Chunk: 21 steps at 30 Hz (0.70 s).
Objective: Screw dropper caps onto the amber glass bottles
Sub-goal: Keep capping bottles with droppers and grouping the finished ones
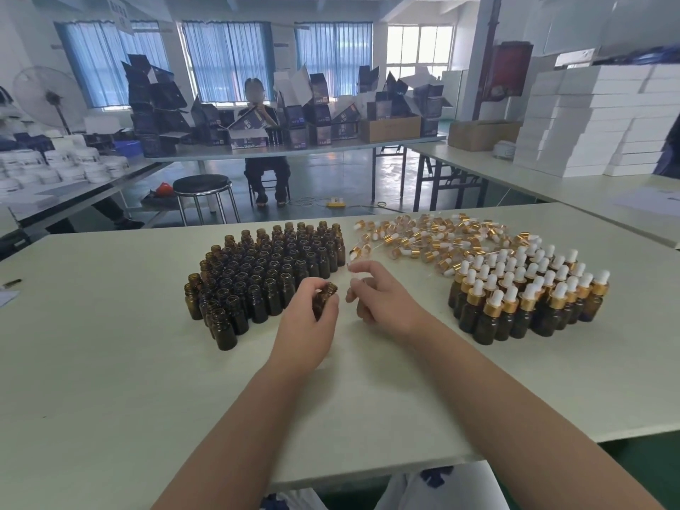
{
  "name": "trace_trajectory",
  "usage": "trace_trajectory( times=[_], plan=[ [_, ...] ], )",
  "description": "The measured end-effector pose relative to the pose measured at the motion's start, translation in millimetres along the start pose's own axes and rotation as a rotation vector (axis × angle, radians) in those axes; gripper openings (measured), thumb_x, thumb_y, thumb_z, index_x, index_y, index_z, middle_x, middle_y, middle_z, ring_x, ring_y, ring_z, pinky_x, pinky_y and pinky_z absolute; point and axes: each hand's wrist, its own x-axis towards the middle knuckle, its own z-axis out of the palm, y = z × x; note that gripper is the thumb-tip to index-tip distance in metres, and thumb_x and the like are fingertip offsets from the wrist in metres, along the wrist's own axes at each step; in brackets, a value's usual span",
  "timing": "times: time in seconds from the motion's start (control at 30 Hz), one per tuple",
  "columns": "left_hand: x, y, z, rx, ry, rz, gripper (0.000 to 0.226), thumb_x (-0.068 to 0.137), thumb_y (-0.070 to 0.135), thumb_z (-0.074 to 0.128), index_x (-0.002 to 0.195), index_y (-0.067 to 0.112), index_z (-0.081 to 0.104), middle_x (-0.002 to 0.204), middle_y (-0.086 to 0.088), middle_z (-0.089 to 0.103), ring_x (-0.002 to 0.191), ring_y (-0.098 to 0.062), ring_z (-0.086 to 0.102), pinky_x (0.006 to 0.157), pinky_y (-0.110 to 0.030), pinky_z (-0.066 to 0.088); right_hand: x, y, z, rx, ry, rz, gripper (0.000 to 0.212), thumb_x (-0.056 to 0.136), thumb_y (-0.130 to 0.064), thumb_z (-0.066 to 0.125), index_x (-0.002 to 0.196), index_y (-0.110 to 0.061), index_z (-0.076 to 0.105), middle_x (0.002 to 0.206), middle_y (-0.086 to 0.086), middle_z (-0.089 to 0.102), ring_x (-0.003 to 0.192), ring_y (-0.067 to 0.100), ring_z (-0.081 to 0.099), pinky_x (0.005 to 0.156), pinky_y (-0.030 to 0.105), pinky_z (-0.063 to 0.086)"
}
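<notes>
My left hand grips one open amber bottle, tilted with its mouth toward the right. My right hand is just right of it and pinches a dropper cap by its clear glass tube; most of the cap is hidden by my fingers. A block of several uncapped amber bottles stands to the left. Loose gold-and-white dropper caps lie in a heap at the back right. Several capped bottles stand grouped at the right.
The white worktable ends in a near edge by my lap. Another table with white boxes is at the right, one with white jars at the left. A person sits behind dark cartons across the aisle.
</notes>
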Motion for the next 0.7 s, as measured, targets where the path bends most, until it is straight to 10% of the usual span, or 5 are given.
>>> trace_trajectory(
  times=[0.27, 0.7],
  plan=[
    [4.1, -4.6, -0.2, 0.048, -0.011, -0.006, 0.016, 0.093, 0.019, 0.056, 0.105, 0.029, 0.051, 0.101, 0.003, 0.057, 0.091, -0.010, 0.052, 0.077, -0.026, 0.039, 1.7, 5.8, -1.5, -0.068, 0.118, -0.068, 0.035, 0.101, -0.043, 0.040, 0.091, -0.020, 0.064, 0.057, -0.010, 0.056, 0.044, 0.004, 0.042, 0.043, 0.016, 0.037],
    [4.0, -3.1, -0.2, 0.103, -0.054, -0.031, 0.017, 0.091, 0.019, 0.061, 0.101, 0.031, 0.054, 0.102, 0.004, 0.059, 0.089, -0.005, 0.053, 0.075, -0.020, 0.038, 1.4, 5.3, -2.1, -0.065, 0.116, -0.133, 0.019, 0.090, -0.021, 0.060, 0.072, -0.023, 0.062, 0.047, -0.018, 0.051, 0.046, -0.002, 0.042, 0.052, 0.017, 0.033]
  ],
)
